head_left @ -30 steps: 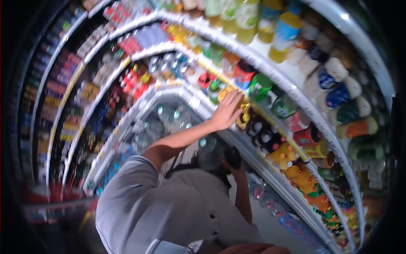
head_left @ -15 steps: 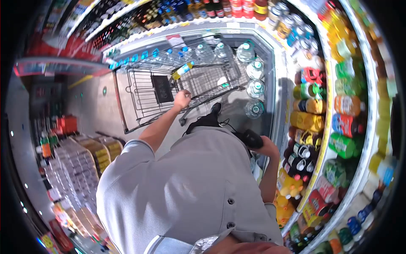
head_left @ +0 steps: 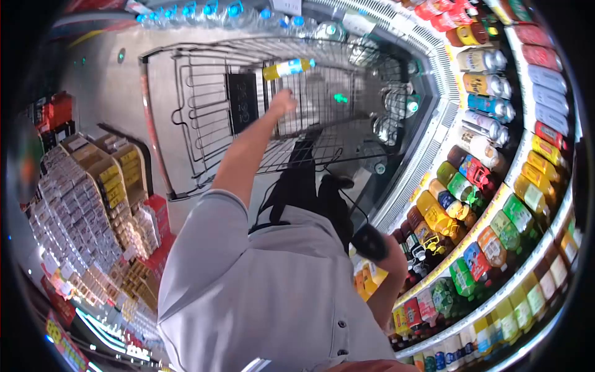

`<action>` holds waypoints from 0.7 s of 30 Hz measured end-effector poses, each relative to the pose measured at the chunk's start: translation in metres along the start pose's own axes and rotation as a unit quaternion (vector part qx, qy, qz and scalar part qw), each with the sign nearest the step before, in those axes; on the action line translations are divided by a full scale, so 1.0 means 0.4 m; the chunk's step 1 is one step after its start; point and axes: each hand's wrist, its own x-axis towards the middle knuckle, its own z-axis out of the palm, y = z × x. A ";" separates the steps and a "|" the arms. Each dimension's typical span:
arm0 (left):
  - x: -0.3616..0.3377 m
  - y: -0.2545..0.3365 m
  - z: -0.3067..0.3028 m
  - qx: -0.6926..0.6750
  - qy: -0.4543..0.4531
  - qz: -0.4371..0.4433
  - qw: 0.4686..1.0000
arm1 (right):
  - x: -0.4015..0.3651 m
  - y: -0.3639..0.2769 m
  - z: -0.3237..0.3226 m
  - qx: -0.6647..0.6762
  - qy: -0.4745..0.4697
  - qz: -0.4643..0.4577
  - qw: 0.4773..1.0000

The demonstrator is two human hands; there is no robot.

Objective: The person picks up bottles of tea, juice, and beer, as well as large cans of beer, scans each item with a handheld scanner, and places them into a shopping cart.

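Note:
A wire shopping cart (head_left: pixel 211 111) stands in front of me, its red handle bar on the left. My left hand (head_left: pixel 283 104) reaches over the cart's near side and is closed at the wire divider beside a black panel (head_left: pixel 242 104). Just beyond that hand, a bottle (head_left: pixel 288 68) of yellow liquid with a blue and white label lies in the cart. At my right hip, my right hand (head_left: pixel 395 257) is wrapped around a black rounded device (head_left: pixel 370 242). A thin dark cord runs near it; the device's exact kind cannot be made out.
Shelves of drink bottles (head_left: pixel 458 186) curve close along my right side. Large clear water bottles (head_left: pixel 211 9) line the far side of the cart, and more (head_left: pixel 387 127) stand past its front end. Stacked cartons (head_left: pixel 80 192) rise at the left on the floor.
My view has turned and tilted, so the shelves and cart sit differently. My left hand stays at the cart's divider, closer to the bottle in view. My right hand still holds the black device.

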 end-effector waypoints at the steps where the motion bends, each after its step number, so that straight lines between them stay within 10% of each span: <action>1: 0.071 -0.016 -0.004 0.036 -0.011 -0.011 0.999 | 0.006 -0.022 -0.003 0.042 -0.012 0.009 0.999; 7: 0.291 -0.035 -0.058 0.262 0.131 0.120 0.949 | 0.139 -0.010 0.042 0.314 -0.032 0.000 0.949; 13: 0.360 -0.003 0.059 0.248 0.118 0.019 0.961 | 0.190 0.018 0.091 0.371 -0.043 -0.038 0.927; 17: 0.325 -0.036 0.122 -0.016 -0.050 -0.075 0.996 | 0.166 -0.021 0.094 0.362 -0.006 -0.055 0.931; 21: 0.158 0.071 0.083 -0.353 -0.207 -0.169 0.897 | 0.083 -0.072 0.093 0.278 0.061 -0.120 0.951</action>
